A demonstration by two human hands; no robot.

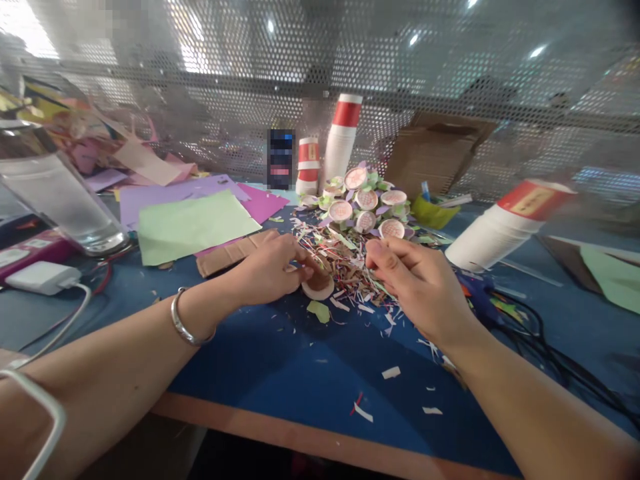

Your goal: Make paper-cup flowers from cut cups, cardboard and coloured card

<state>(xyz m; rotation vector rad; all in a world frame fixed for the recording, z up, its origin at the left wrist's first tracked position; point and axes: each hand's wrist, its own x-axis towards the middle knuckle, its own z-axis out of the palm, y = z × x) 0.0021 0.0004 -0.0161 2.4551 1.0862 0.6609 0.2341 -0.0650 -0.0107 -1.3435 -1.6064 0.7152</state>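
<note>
My left hand (270, 270) is closed in a pinch on a small round paper disc (319, 288) that rests on the blue table (280, 360). It wears a silver bracelet at the wrist. My right hand (417, 283) is curled just to the right, fingers closed over the pile of paper shreds (345, 257); what it pinches, if anything, is too small to see. Behind the pile lies a cluster of paper-cup flowers (367, 200) with purple and green petals.
Green paper sheet (193, 223) and purple sheets lie at left, cardboard strip (235, 252) near my left hand. A glass (65, 200) and a charger (43, 277) sit far left. Stacked red-and-white cups (343, 143) stand behind; more cups (505, 223) lie right. Black cables (530, 333) run right.
</note>
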